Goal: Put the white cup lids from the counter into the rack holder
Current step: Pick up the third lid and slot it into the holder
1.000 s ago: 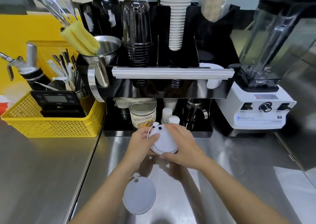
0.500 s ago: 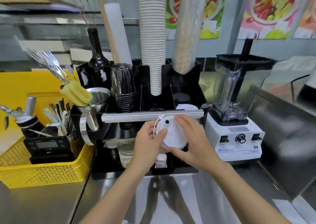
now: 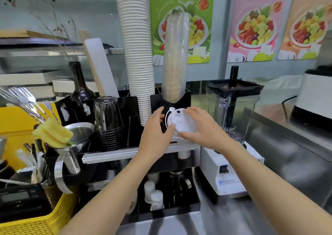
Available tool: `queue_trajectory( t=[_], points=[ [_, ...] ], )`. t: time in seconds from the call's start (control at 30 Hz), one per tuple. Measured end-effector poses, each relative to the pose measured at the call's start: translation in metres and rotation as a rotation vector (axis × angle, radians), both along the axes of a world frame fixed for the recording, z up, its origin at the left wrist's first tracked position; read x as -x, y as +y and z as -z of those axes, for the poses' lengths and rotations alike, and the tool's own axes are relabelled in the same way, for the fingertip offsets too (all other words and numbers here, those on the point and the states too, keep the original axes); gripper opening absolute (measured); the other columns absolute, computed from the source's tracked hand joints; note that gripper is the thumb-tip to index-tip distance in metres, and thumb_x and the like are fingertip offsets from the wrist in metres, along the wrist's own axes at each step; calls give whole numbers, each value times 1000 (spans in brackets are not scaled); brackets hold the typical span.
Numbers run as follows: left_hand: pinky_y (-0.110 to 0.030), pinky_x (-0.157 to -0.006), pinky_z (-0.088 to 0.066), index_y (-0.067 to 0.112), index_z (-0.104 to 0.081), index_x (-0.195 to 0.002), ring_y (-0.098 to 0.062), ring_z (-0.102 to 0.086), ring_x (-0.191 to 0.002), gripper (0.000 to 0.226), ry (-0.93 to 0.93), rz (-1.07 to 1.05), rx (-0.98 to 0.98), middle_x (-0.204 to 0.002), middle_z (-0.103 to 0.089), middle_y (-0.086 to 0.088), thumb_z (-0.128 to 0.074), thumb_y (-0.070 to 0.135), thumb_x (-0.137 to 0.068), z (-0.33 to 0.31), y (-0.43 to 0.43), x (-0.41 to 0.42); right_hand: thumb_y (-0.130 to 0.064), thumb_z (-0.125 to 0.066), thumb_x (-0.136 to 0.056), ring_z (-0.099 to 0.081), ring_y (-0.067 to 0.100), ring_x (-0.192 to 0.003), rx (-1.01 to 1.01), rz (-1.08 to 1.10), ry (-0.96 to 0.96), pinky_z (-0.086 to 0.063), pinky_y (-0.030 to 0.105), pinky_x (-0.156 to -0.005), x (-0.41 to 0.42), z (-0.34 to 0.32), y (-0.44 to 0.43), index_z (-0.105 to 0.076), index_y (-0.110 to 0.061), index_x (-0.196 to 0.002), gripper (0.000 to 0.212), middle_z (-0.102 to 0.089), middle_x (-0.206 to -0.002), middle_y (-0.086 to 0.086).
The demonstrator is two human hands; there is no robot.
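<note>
step in hand: carrying the white cup lids (image 3: 181,122) up to the rack holder (image 3: 158,102), so the drop-off part, not the pickup

left hand: left hand (image 3: 158,132) is grasping the left edge of the lids, thumb on the front rim, fingers curled round the back

right hand: right hand (image 3: 204,129) is grasping the right and bottom edge, fingers spread over the top rim

where the lids are: pinched between both hands, tilted up on edge, face with the sip hole toward the camera. Looks like a small stack rather than 1 lid, can't count them though

what's around the hands: the black rack slot sits right behind the lids, the clear cup sleeve (image 3: 175,59) stands just above them, the tall stack of paper cups (image 3: 136,55) is just past the left hand, the blender (image 3: 231,112) is just past the right hand

next move, my guess: tip the stack flat and lower it into the compartment under the hands, which is hidden by them right now. Needs the lids kept squared up so none slide out, and the clear sleeve not bumped

vs 0.5 s ago: same 2-handed grip, but the lids were lower, in front of the silver rail (image 3: 125,154). Now they're above it, up against the slot

vs 1 s ago: hands were down near the desk with another lid lying behind them. That one's out of view now, so probably more trips to go
</note>
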State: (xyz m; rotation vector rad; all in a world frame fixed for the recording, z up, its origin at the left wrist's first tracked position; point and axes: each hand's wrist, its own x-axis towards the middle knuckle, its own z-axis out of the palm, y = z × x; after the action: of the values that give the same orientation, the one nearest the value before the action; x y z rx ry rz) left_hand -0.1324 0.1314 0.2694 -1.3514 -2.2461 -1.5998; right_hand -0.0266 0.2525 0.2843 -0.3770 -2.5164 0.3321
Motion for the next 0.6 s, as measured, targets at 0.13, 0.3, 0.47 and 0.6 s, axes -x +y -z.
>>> queue_trajectory(
  t=[0.13,0.3,0.47,0.6],
  points=[
    [-31,-110,-23,19,-34,-140,-16,-34,-133,54,345,-40,172,-144,-42,2,-53,30,-90,8,12,11,-42,-63,-80,-34,22,-128,12,-11,-137,-31,34,-105,14,-4,13,-40,-11,-135,67,-40,-140,8],
    [-34,-114,-8,20,-32,-141,-15,-33,-132,51,544,-64,429,-140,-46,3,-42,35,-94,18,22,21,-45,-61,-80,-42,23,-119,-76,-12,-340,-31,38,-102,29,0,23,-47,-12,-129,61,-49,-131,8],
    [-40,-115,-3,19,-41,-135,-17,-37,-128,43,710,-42,570,-127,-55,-2,-34,31,-94,24,31,29,-45,-56,-79,-49,18,-102,-138,-5,-478,-25,35,-94,43,4,33,-57,-15,-110,44,-60,-109,3],
    [-45,-115,-6,17,-59,-112,-17,-38,-124,39,748,34,734,-119,-60,-4,-26,28,-94,19,37,35,-40,-51,-82,-47,17,-86,-158,13,-626,-23,34,-98,52,-2,34,-51,-19,-122,45,-49,-67,-10]
  ],
)
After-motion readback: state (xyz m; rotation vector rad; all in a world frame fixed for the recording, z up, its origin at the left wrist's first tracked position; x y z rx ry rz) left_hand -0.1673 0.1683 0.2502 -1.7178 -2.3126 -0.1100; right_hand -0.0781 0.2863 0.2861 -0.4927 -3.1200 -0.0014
